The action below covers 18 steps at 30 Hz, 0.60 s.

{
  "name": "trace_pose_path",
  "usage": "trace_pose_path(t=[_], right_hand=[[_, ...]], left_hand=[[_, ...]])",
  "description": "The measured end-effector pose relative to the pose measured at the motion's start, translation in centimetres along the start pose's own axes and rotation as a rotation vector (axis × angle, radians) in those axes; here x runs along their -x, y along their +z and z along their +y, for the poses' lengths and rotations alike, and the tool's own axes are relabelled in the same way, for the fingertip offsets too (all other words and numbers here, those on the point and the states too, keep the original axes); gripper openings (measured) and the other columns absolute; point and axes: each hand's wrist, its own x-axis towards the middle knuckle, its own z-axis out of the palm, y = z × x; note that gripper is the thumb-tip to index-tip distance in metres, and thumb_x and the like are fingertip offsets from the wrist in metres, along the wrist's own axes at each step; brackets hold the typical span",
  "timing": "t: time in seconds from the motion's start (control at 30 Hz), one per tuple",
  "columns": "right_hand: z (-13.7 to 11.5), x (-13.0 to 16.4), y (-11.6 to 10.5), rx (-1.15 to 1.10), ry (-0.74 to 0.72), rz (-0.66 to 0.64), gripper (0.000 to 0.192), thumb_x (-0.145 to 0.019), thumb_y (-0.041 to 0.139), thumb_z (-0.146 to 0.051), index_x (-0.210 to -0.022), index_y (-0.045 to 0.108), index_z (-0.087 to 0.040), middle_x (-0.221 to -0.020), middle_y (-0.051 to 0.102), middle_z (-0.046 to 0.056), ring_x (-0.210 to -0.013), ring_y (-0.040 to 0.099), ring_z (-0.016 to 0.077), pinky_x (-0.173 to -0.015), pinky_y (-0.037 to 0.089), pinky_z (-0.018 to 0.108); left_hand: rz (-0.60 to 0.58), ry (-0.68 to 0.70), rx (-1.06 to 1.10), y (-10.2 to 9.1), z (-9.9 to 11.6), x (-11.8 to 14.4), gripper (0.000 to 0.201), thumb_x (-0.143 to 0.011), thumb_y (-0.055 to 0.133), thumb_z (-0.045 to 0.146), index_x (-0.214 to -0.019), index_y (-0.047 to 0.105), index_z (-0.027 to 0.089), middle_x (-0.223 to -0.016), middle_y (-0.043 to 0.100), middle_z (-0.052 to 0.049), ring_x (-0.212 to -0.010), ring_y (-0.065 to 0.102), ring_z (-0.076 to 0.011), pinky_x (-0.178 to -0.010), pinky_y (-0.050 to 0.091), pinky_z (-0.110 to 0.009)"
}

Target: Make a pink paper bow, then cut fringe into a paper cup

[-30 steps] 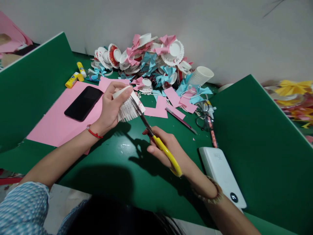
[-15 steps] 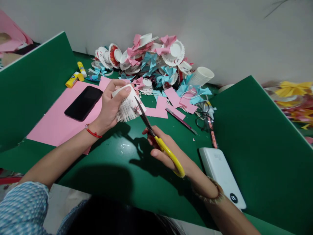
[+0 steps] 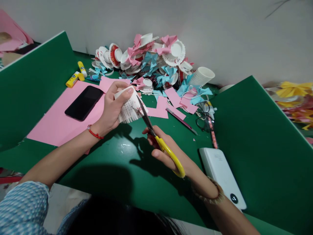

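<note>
A white printed paper cup (image 3: 130,106), its rim cut into a fringe of narrow strips, is gripped by my left hand (image 3: 114,101) above the table. My right hand (image 3: 163,147) is closed round the yellow handles of a pair of scissors (image 3: 168,151). The dark scissor blades point up and left and lie against the right side of the cup, by its printed flowers. Part of the cup is hidden behind the left fingers and thumb.
On the green table (image 3: 110,173) lie a black phone (image 3: 84,103), pink paper (image 3: 53,122), glue sticks (image 3: 72,79), a purple craft knife (image 3: 181,120), glasses (image 3: 204,122) and a white power bank (image 3: 222,176). Behind is a pile of fringed cup crafts (image 3: 149,62) and stacked cups (image 3: 202,76). Green partitions (image 3: 264,147) flank the sides.
My left hand and the cup have shifted slightly right, toward the scissors. My right hand and the scissors have stayed almost in place.
</note>
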Motion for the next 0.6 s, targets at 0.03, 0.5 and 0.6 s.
trace_pose_path(t=[0.03,0.5,0.6], right_hand=[[-0.01,0.0,-0.01,-0.003,-0.002,0.0,0.07,-0.078,0.039,-0.081,-0.105,0.045,-0.017,-0.071,0.045,-0.001,-0.058,0.04,0.0128,-0.053,0.035,0.027],[0.01,0.01,0.2,0.036,-0.011,0.05,0.064,-0.082,0.03,-0.08,-0.093,0.046,-0.019,-0.061,0.043,-0.004,-0.052,0.035,0.0119,-0.051,0.029,0.027],[-0.07,0.0,0.33,0.034,-0.015,0.062,0.063,-0.083,0.029,-0.079,-0.092,0.046,-0.019,-0.057,0.042,-0.005,-0.049,0.035,0.0112,-0.049,0.028,0.026]], left_hand=[[0.0,-0.003,0.002,0.01,0.0,0.01,0.037,-0.07,0.071,0.044,-0.086,0.046,0.022,-0.08,0.066,0.002,-0.085,0.071,-0.0194,-0.071,0.058,-0.033],[-0.012,-0.027,0.088,0.3,0.09,0.27,0.036,-0.067,0.075,0.04,-0.083,0.048,0.021,-0.08,0.07,0.003,-0.072,0.071,-0.0152,-0.062,0.057,-0.026],[-0.021,-0.013,0.092,0.35,0.05,0.31,0.035,-0.069,0.074,0.04,-0.082,0.048,0.021,-0.081,0.07,0.002,-0.073,0.071,-0.0156,-0.062,0.058,-0.026]])
